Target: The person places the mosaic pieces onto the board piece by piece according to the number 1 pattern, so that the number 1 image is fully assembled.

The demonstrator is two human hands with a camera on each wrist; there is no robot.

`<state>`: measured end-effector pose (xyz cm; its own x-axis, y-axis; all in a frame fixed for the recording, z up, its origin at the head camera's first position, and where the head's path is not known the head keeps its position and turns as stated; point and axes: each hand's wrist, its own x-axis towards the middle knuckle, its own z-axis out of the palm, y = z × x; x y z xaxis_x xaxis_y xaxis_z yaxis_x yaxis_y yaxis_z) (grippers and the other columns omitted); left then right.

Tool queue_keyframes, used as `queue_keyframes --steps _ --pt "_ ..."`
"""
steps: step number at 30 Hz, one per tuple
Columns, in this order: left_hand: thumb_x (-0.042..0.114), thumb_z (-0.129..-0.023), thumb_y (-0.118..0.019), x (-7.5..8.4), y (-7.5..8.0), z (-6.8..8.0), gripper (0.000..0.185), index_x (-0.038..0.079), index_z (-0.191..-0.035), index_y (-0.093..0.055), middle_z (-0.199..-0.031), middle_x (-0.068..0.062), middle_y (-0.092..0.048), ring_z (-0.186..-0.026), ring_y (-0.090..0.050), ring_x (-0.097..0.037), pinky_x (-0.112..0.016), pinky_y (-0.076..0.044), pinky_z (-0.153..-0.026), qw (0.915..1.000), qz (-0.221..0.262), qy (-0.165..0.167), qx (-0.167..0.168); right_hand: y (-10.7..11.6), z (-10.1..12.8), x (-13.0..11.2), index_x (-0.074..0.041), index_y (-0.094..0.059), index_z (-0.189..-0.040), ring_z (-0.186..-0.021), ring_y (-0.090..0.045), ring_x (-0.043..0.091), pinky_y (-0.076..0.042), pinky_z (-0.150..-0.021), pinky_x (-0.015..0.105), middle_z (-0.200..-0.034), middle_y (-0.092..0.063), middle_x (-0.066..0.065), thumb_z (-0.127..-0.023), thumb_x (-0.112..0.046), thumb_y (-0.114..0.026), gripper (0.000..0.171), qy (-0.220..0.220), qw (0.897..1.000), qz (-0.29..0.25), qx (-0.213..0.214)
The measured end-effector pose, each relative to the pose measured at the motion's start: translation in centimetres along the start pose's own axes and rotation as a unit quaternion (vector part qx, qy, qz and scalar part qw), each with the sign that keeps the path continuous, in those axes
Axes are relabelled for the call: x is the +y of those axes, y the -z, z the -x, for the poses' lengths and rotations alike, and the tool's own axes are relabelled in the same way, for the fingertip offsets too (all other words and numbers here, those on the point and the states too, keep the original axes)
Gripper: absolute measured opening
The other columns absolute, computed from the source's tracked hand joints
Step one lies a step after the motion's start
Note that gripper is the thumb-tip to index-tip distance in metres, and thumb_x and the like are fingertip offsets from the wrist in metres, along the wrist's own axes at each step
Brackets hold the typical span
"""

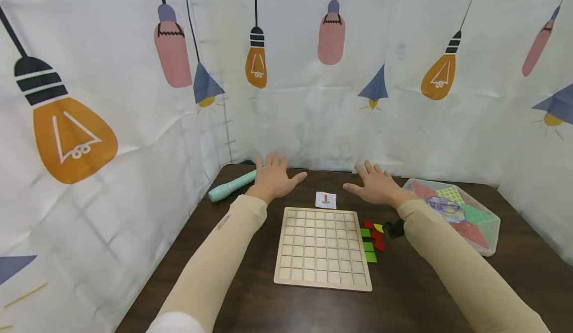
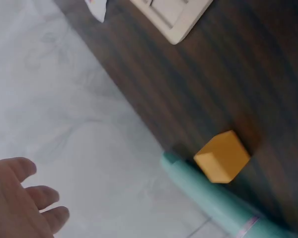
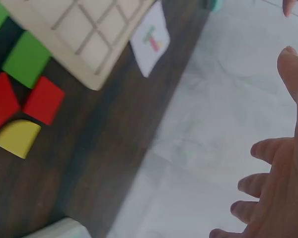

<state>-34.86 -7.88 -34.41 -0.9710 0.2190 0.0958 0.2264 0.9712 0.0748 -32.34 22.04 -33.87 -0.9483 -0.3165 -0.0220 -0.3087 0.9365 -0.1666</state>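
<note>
My left hand (image 1: 273,178) is stretched forward with spread fingers, beside a teal flashlight-shaped tube (image 1: 228,187). My right hand (image 1: 377,186) reaches out the same way, fingers apart, near a plastic case (image 1: 485,221). Neither hand holds anything. Between the forearms lies a wooden grid board (image 1: 320,247) with square recesses. A small printed card (image 1: 326,200) sits just beyond its far edge. Along the board's right side are several green tiles (image 1: 368,247), red tiles (image 1: 379,245) and a yellow rounded tile (image 1: 378,228). In the left wrist view, an orange block (image 2: 222,156) sits beside the tube.
The dark wooden table (image 1: 322,310) meets white cloth walls (image 1: 291,119) printed with lamps at its back and sides. The transparent case has a colourful patterned face and lies to the right, partly behind my right forearm.
</note>
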Motion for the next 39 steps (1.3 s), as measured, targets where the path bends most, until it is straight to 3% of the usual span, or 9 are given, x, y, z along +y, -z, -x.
queue_keyframes --steps 8,12,18,22,29,35,39 --pt "0.082 -0.088 -0.018 0.0 -3.0 0.7 0.096 0.016 -0.158 -0.015 -0.163 -0.016 -0.005 -0.15 -0.002 -0.033 -0.061 0.0 -0.118 0.9991 0.024 0.003 -0.033 -3.2 1.2 0.7 -0.001 -0.021 -0.155 -0.141 -0.011 0.057 -0.012 -0.111 0.071 -0.158 -0.008 0.032 -0.097 -0.062 -0.041 0.087 0.003 1.0 -0.028 -0.009" --pt "0.083 -0.087 -0.021 0.3 -4.1 1.4 0.096 0.018 -0.158 -0.014 -0.163 -0.015 -0.005 -0.15 -0.002 -0.033 -0.057 -0.002 -0.119 0.9982 0.039 -0.018 -0.043 -4.2 2.2 0.9 -0.001 -0.021 -0.155 -0.14 -0.011 0.057 -0.012 -0.111 0.071 -0.158 -0.009 0.032 -0.096 -0.064 -0.042 0.088 0.01 0.999 -0.048 -0.004" --pt "0.081 -0.088 -0.024 0.7 -5.4 3.2 0.095 0.017 -0.158 -0.018 -0.163 -0.014 -0.011 -0.149 -0.012 -0.033 -0.053 -0.013 -0.12 0.9957 0.071 -0.053 -0.026 -5.8 3.9 1.5 0.001 -0.025 -0.153 -0.141 -0.016 0.054 -0.019 -0.11 0.07 -0.157 -0.013 0.031 -0.097 -0.057 -0.049 0.085 0.008 0.994 -0.111 0.013" --pt "0.079 -0.09 -0.029 0.6 -6.0 5.0 0.093 0.014 -0.156 -0.024 -0.161 -0.015 -0.017 -0.146 -0.022 -0.037 -0.054 -0.024 -0.117 0.992 0.109 -0.054 -0.032 -7.5 4.4 1.9 0.002 -0.028 -0.152 -0.14 -0.021 0.052 -0.025 -0.108 0.069 -0.156 -0.017 0.031 -0.098 -0.052 -0.051 0.079 0.009 0.991 -0.134 0.012" --pt "0.077 -0.09 -0.034 0.5 -7.3 7.2 0.091 0.012 -0.154 -0.031 -0.16 -0.017 -0.022 -0.145 -0.024 -0.037 -0.057 -0.031 -0.112 0.9839 0.163 -0.042 -0.061 -9.3 5.0 2.5 0.004 -0.032 -0.15 -0.138 -0.027 0.052 -0.029 -0.107 0.068 -0.153 -0.023 0.033 -0.098 -0.042 -0.056 0.073 -0.026 0.985 -0.168 0.02" --pt "0.067 -0.094 -0.041 0.4 -8.1 8.5 0.082 0.005 -0.148 -0.042 -0.154 -0.021 -0.033 -0.142 -0.031 -0.039 -0.058 -0.032 -0.111 0.9794 0.184 -0.037 -0.074 -10.7 5.2 3.4 0.004 -0.039 -0.146 -0.134 -0.035 0.05 -0.032 -0.106 0.065 -0.147 -0.037 0.031 -0.1 -0.037 -0.056 0.064 -0.052 0.98 -0.185 0.059" --pt "0.053 -0.098 -0.049 -0.3 -9.2 8.9 0.067 0.002 -0.141 -0.051 -0.15 -0.021 -0.041 -0.141 -0.034 -0.038 -0.058 -0.027 -0.114 0.9729 0.221 -0.03 -0.059 -11.4 5.2 3.9 0.0 -0.049 -0.141 -0.125 -0.046 0.047 -0.04 -0.1 0.063 -0.139 -0.049 0.027 -0.1 -0.032 -0.055 0.052 -0.082 0.968 -0.21 0.112"
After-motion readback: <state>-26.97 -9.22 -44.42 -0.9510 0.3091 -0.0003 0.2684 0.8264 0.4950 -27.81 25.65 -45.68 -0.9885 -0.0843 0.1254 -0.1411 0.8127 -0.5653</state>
